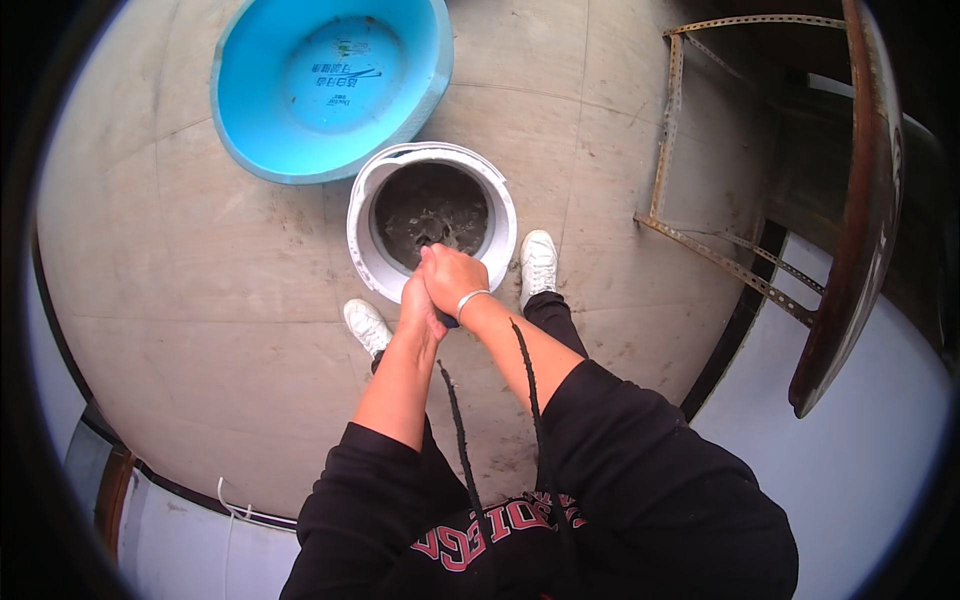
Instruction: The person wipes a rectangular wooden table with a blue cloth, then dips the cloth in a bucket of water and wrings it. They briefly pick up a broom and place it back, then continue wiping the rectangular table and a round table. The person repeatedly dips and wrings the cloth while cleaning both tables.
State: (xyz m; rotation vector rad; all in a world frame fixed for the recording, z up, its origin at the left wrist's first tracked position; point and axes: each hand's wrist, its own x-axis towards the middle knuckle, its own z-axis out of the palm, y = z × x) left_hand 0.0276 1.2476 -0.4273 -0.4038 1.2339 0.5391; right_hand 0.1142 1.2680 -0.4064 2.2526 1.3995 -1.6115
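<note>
Over the near rim of a white plastic bucket, my left hand and my right hand are pressed together. Both grip a dark cloth, mostly hidden by my fingers; a dark blue bit shows below my right wrist, which wears a silver bangle. Murky grey-black water stands in the bucket, and its surface is splashing just in front of my knuckles. What kind of cloth it is cannot be made out.
A large blue plastic basin with printed writing stands against the bucket's far left side. My white shoes flank the bucket on a dirty tiled floor. At right is a rusty perforated metal frame under a brown-edged top.
</note>
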